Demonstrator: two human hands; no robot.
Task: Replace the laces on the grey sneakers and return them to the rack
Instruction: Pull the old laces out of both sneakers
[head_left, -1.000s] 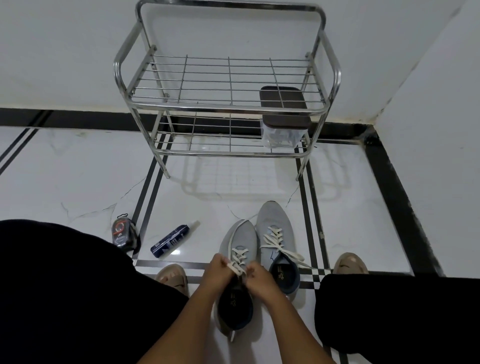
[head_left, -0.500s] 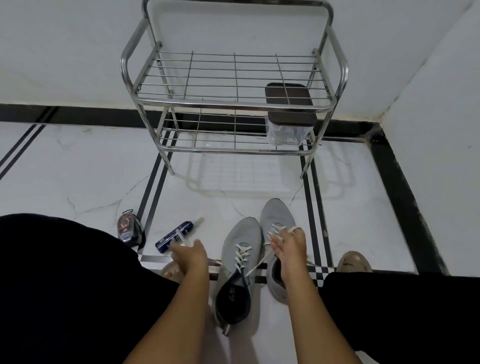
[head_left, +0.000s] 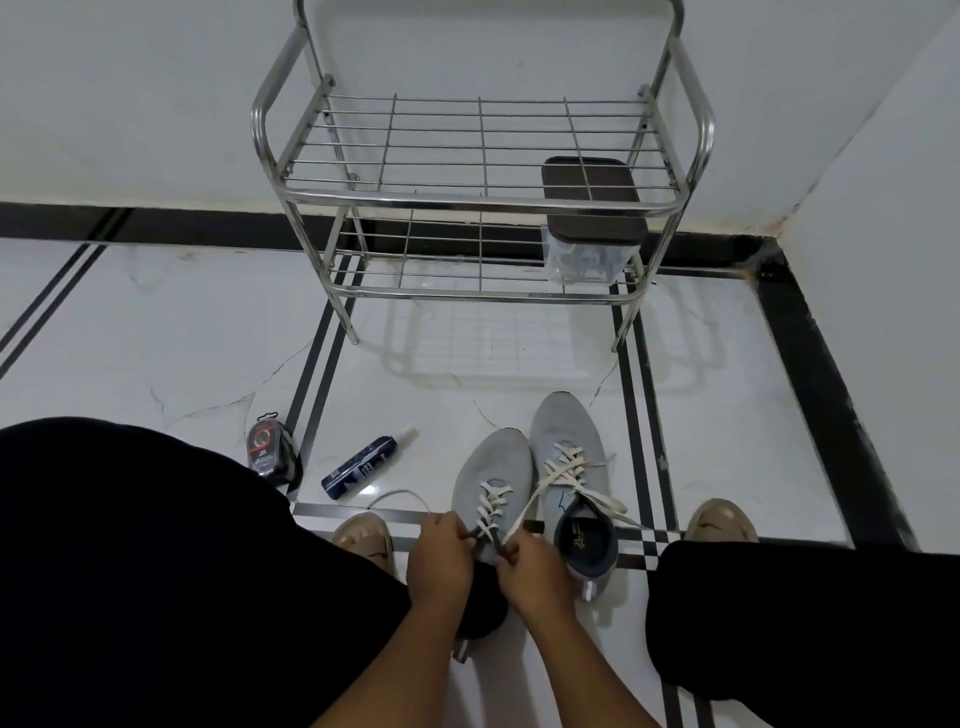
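Note:
Two grey sneakers stand side by side on the white floor between my knees. The left sneaker (head_left: 491, 470) has a cream lace (head_left: 491, 506) crossed through its eyelets. My left hand (head_left: 439, 558) and my right hand (head_left: 530, 569) meet over its tongue, each pinching one end of that lace; one end loops out to the left, the other stretches up to the right. The right sneaker (head_left: 563, 439) is laced, its loose ends trailing to the right. The steel two-shelf rack (head_left: 483, 197) stands against the wall ahead.
A clear box with a dark lid (head_left: 592, 228) sits on the rack's lower shelf at the right. A blue spray bottle (head_left: 361, 465) and a small dark shoe-polish container (head_left: 267, 447) lie on the floor to the left. My sandalled feet (head_left: 366, 535) flank the sneakers.
My hands pulled apart, drawing the lace ends out to both sides, then came back together over the left sneaker's tongue. The view has tilted slightly.

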